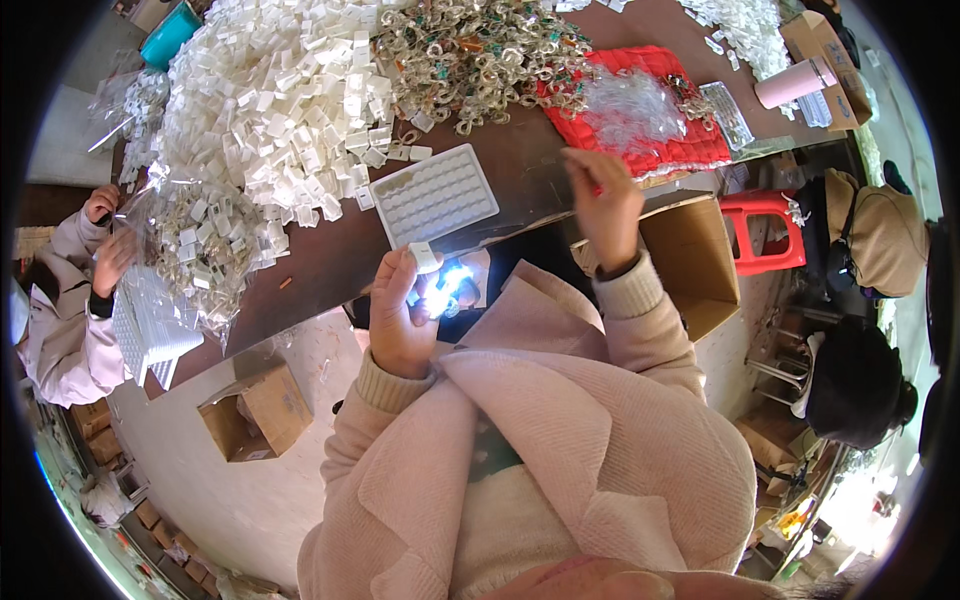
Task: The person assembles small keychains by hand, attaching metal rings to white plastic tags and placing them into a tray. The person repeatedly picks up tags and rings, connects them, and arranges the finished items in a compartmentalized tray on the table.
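My left hand (400, 312) is closed, pinching a small white rectangular plastic piece (424, 258) between thumb and fingers, just off the table's front edge. A bright white light (440, 298) glares right beside those fingers, and its source is washed out. To the right my right hand (608, 208) is raised near the table edge, fingers bent and apart, with nothing visible in them. Beyond my left hand lies a white tray (480, 168) with rows of small hollows. A large heap of white plastic pieces (290, 110) rises behind it.
Tangled clear, ring-like parts (470, 60) lie beside the heap. A red cloth (640, 150) carries clear plastic bits; a pink bottle (795, 83) lies beyond. At left, another person's hands (112, 258) are near a clear bag (200, 240). Cardboard boxes (258, 412) and a red stool (763, 232) stand below.
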`<action>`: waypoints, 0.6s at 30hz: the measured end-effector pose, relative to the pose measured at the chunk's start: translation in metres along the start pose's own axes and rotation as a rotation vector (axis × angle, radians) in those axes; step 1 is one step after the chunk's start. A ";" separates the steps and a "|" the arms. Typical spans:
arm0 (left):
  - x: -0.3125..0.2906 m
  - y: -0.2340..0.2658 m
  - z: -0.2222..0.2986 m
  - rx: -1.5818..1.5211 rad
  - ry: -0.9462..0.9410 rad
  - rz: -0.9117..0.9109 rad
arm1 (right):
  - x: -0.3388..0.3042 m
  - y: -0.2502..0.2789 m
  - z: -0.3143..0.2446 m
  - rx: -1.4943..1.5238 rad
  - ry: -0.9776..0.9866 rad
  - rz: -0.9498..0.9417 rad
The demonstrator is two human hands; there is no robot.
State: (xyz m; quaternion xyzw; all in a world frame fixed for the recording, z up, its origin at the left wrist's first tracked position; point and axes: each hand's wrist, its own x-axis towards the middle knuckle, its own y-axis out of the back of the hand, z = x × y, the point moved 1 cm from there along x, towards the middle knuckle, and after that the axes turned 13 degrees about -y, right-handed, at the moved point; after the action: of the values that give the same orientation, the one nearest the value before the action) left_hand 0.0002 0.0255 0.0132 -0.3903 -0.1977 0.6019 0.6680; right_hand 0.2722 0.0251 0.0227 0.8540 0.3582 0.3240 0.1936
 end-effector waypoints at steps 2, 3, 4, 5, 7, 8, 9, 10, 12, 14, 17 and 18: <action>0.002 -0.001 -0.002 -0.026 -0.015 -0.079 | 0.018 0.011 0.026 -0.027 -0.080 0.092; 0.002 -0.002 -0.003 -0.046 -0.013 -0.096 | 0.023 0.016 0.035 -0.010 -0.086 0.068; 0.003 -0.002 -0.003 -0.080 0.008 -0.099 | 0.027 0.019 0.044 0.006 -0.145 0.050; 0.003 -0.001 -0.005 -0.051 0.008 -0.048 | 0.030 0.020 0.049 -0.003 -0.129 0.006; 0.003 -0.001 -0.006 -0.020 -0.008 -0.027 | 0.036 0.022 0.057 -0.008 -0.135 -0.079; 0.003 -0.001 -0.006 -0.051 0.004 -0.074 | 0.040 0.022 0.059 -0.072 -0.102 -0.099; 0.003 -0.001 -0.006 -0.029 0.004 -0.061 | 0.042 0.021 0.059 -0.124 -0.060 -0.125; 0.003 -0.001 -0.005 -0.021 -0.010 -0.068 | 0.044 0.020 0.060 -0.176 -0.016 -0.152; 0.003 -0.001 -0.005 -0.025 0.005 -0.050 | 0.045 0.019 0.060 -0.207 -0.017 -0.179; 0.003 -0.002 -0.004 -0.049 0.004 -0.070 | 0.045 0.019 0.059 -0.248 -0.005 -0.201; 0.003 -0.004 -0.004 -0.028 0.022 -0.034 | 0.043 0.020 0.058 -0.264 0.041 -0.197; 0.002 -0.006 -0.004 -0.049 0.009 -0.064 | 0.042 0.020 0.056 -0.226 0.065 -0.186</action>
State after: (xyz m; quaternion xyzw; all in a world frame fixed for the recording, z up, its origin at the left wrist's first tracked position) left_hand 0.0076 0.0265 0.0145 -0.4026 -0.2217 0.5737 0.6779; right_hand 0.3435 0.0370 0.0114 0.7791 0.4030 0.3702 0.3059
